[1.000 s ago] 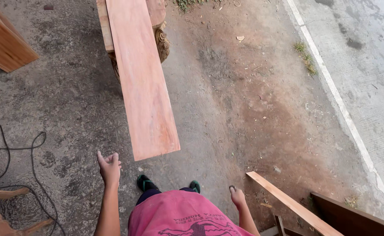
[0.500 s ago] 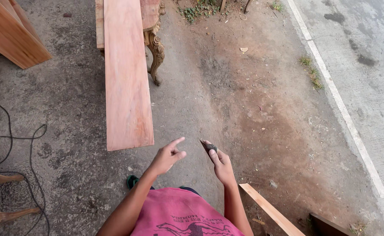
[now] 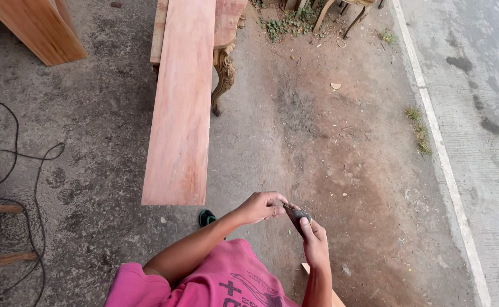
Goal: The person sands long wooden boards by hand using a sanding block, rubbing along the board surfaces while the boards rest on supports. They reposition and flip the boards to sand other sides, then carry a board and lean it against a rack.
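Head view: right hand (image 3: 316,241) grips a small dark tool (image 3: 296,216) pointing up-left; left hand (image 3: 259,207) pinches its tip.

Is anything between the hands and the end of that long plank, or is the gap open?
Nothing visible stands between. Both the left hand and the right hand meet at a small dark object, just right of the plank's near end; only bare ground lies in the gap.

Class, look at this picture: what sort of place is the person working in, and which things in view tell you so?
Probably an outdoor woodworking or furniture yard beside a road. A long reddish plank rests on a table with a carved leg, more boards stand nearby, and a power cable trails over the bare concrete ground.
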